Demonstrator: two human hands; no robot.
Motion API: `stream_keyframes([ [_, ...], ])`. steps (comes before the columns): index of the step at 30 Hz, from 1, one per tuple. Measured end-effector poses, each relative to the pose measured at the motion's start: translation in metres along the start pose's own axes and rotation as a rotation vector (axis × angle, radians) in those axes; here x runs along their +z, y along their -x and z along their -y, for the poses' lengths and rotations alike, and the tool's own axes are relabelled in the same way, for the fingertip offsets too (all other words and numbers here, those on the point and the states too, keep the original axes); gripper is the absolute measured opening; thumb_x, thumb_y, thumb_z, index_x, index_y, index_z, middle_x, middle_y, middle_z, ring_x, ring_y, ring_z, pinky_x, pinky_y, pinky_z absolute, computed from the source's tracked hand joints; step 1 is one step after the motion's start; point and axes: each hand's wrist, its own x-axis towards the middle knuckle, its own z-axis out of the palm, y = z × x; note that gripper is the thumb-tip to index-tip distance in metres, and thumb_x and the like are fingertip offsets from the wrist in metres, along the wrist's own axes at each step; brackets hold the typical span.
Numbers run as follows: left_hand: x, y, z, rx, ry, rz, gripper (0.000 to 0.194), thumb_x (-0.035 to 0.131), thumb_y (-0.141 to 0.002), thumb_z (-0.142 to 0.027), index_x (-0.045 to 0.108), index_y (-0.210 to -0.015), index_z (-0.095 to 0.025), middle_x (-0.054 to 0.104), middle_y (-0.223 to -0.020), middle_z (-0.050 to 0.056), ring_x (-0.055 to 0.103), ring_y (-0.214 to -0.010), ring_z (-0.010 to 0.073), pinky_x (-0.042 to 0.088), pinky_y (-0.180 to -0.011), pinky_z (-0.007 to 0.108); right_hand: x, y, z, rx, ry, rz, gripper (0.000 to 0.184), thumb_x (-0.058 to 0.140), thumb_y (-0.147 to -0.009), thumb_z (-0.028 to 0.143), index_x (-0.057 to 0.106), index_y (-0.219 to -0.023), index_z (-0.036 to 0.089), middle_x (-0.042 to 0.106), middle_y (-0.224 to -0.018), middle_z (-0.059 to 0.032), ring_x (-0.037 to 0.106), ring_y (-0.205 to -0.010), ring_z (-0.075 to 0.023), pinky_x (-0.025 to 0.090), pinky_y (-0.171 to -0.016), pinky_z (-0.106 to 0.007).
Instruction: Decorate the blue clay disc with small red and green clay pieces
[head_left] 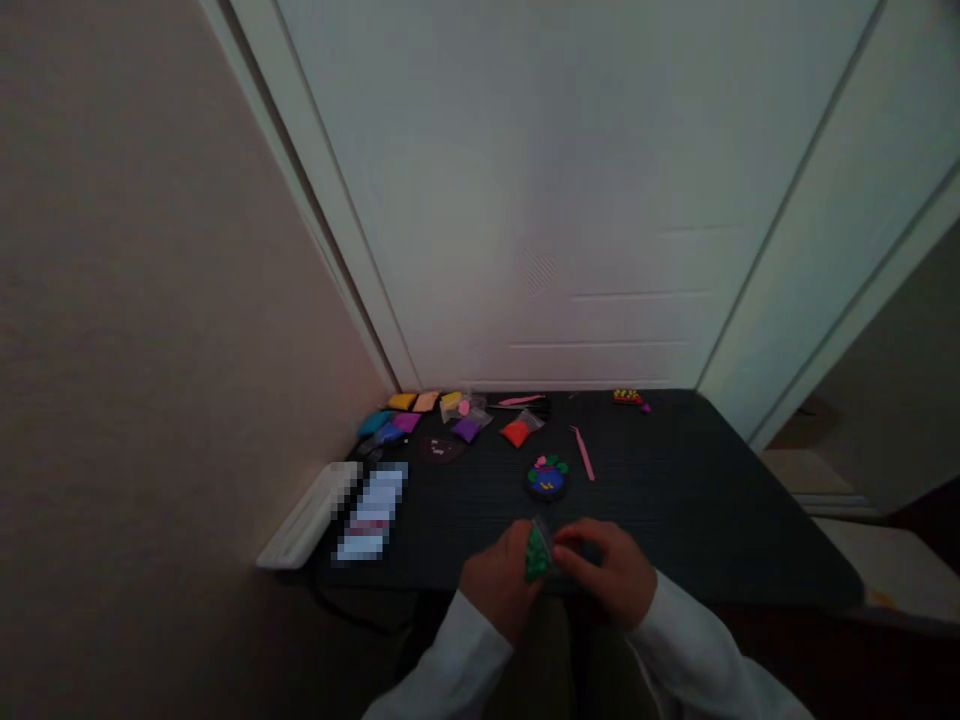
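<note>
So it's a black, faintly grained tabletop (480, 545) across the lower half of the frame. Just below centre sits a small round dark-rimmed piece (547, 480) with a blue middle and green and pink bits, slim pink tweezers (583, 455) slanting just right of it. Left of centre: clear plastic bags of orange-red (517, 432) and purple (466, 428) stuff, plus a dark brown oval (441, 449). Further left, a pale rectangular panel (373, 512) (pixelated, can't read it). Toward the right, along the far edge, a little red block with yellow dots (627, 397).
</note>
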Motion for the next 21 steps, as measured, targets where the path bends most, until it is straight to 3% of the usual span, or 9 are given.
stream_keyframes([
  [4,-0.003,0.026,-0.017,0.098,0.055,0.050,0.027,0.051,-0.070,-0.033,0.047,-0.094,-0.021,0.059,-0.088,0.007,0.057,-0.079,0.0235,0.037,-0.062,0.029,0.000,0.036,-0.001,0.126,-0.183,0.043,0.022,0.054,-0.070,0.035,0.066,-0.074,0.017,0.064,-0.071,-0.0034,0.056,-0.067,-0.0165,0.042,-0.064,-0.029],
  [7,-0.006,0.045,-0.018,0.150,0.318,0.060,0.048,0.065,-0.058,-0.039,0.047,-0.099,-0.021,0.058,-0.093,0.007,0.054,-0.084,0.0225,0.038,-0.071,0.030,-0.001,0.060,-0.001,0.209,-0.326,0.029,0.025,0.054,-0.070,0.038,0.064,-0.072,0.015,0.062,-0.065,-0.0026,0.055,-0.062,-0.0154,0.042,-0.061,-0.028],
  [9,-0.010,0.056,-0.016,0.103,0.595,0.112,0.054,0.066,-0.057,-0.042,0.046,-0.102,-0.020,0.058,-0.089,0.005,0.055,-0.080,0.0196,0.040,-0.069,0.029,-0.002,0.075,0.004,0.242,-0.427,0.023,0.025,0.055,-0.069,0.039,0.062,-0.071,0.014,0.060,-0.063,-0.0014,0.053,-0.061,-0.0141,0.041,-0.060,-0.027],
  [11,-0.011,0.065,-0.015,0.008,0.864,0.177,0.047,0.061,-0.063,-0.041,0.047,-0.101,-0.017,0.058,-0.084,0.005,0.056,-0.075,0.0166,0.041,-0.066,0.028,-0.002,0.088,0.011,0.247,-0.504,0.006,0.024,0.056,-0.069,0.039,0.060,-0.070,0.015,0.058,-0.064,-0.0006,0.052,-0.062,-0.0132,0.041,-0.061,-0.026],
  [15,-0.008,0.080,-0.019,-0.192,1.292,0.310,0.039,0.061,-0.063,-0.043,0.054,-0.086,-0.012,0.061,-0.074,0.007,0.057,-0.064,0.0160,0.043,-0.059,0.029,-0.002,0.104,0.030,0.210,-0.543,-0.023,0.023,0.055,-0.071,0.038,0.058,-0.070,0.015,0.058,-0.065,-0.0004,0.052,-0.064,-0.0130,0.040,-0.062,-0.025],
  [18,-0.009,0.087,-0.024,-0.199,1.325,0.282,0.033,0.061,-0.063,-0.042,0.056,-0.077,-0.011,0.060,-0.061,0.004,0.054,-0.052,0.0127,0.041,-0.051,0.025,-0.001,0.110,0.038,0.175,-0.465,-0.019,0.022,0.053,-0.072,0.037,0.057,-0.068,0.016,0.055,-0.063,0.0002,0.049,-0.063,-0.0126,0.038,-0.061,-0.025],
  [21,-0.019,0.090,-0.028,-0.133,1.094,0.136,0.027,0.059,-0.067,-0.038,0.058,-0.078,-0.014,0.056,-0.051,0.000,0.048,-0.044,0.0090,0.036,-0.044,0.021,0.001,0.111,0.041,0.173,-0.380,-0.036,0.022,0.052,-0.073,0.036,0.055,-0.065,0.016,0.052,-0.062,0.0007,0.046,-0.062,-0.0123,0.037,-0.059,-0.024],
])
